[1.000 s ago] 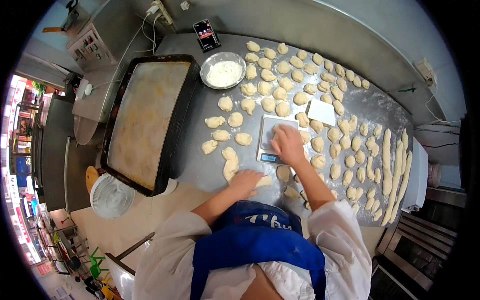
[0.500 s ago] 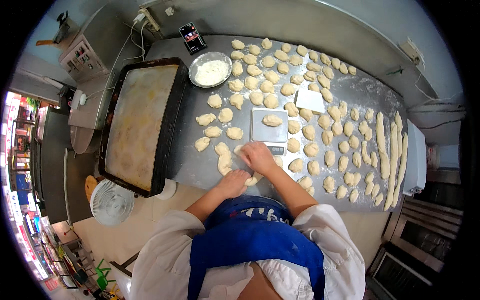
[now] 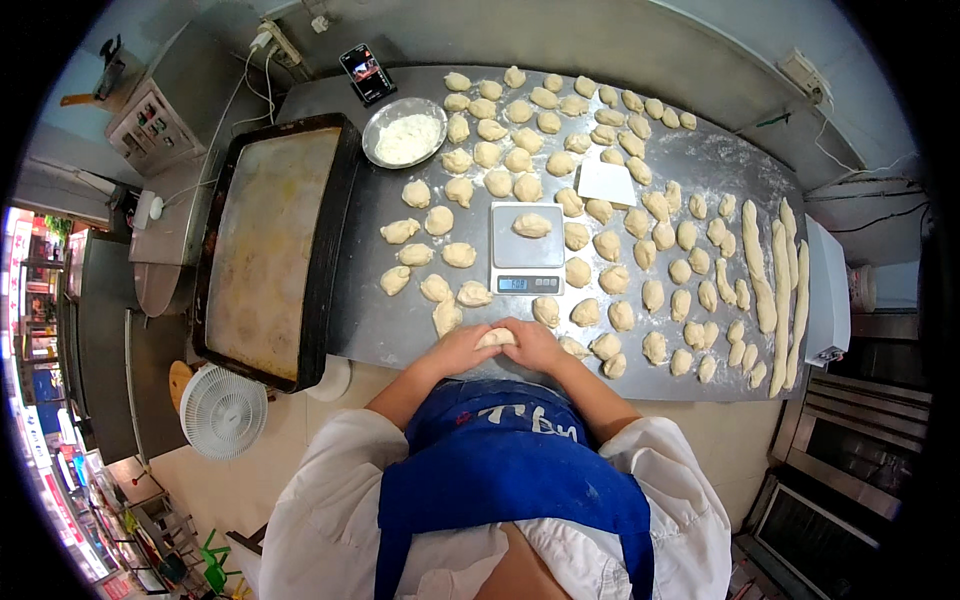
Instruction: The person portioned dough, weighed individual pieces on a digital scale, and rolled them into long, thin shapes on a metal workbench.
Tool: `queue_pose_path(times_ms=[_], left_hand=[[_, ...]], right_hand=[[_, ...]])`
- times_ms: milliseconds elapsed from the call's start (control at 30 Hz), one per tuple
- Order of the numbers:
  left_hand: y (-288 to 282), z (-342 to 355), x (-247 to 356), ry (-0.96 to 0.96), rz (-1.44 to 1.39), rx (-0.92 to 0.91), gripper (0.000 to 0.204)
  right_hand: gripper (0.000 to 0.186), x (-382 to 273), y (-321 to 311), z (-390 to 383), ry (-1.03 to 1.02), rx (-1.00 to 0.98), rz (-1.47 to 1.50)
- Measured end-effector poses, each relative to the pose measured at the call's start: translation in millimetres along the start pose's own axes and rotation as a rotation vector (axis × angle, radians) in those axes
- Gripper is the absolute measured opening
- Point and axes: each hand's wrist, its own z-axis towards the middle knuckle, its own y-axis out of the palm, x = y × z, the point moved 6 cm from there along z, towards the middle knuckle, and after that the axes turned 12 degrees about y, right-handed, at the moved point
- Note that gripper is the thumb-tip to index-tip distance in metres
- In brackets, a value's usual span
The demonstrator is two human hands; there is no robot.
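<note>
At the near edge of the steel table, my left hand (image 3: 458, 351) and my right hand (image 3: 535, 345) close in from both sides on a short piece of dough (image 3: 496, 339). The fingers of both hands curl around its ends, so only its middle shows. Just left of my left hand lies another dough piece (image 3: 447, 318), with a dough lump (image 3: 474, 293) beyond it. Ahead of my hands stands a digital scale (image 3: 527, 284), its display lit. One dough lump (image 3: 531, 225) rests on the scale's plate.
Many dough lumps (image 3: 607, 244) cover the table, with long dough strips (image 3: 780, 300) at the right end. A white scraper (image 3: 606, 182) lies among them. Left are a flour bowl (image 3: 375, 150), a propped phone (image 3: 368, 75), stacked black baking trays (image 3: 345, 230) and a fan (image 3: 224, 410).
My right hand has drawn back from the lumps left of the scale, where a dough lump now lies. It has joined my left hand around the dough piece. The view has shifted slightly.
</note>
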Motion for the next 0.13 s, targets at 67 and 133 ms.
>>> queue_pose_path(times_ms=[67,133], left_hand=[[7,-2,-15,-0.061,-0.008,0.016,0.057],[17,-1,-23,-0.092,-0.035,-0.014,0.062]], right_hand=[[0.046,-2,-4,-3,-0.004,0.022,0.007],[0.053,-9,-5,-8,-0.089,0.019,-0.048]])
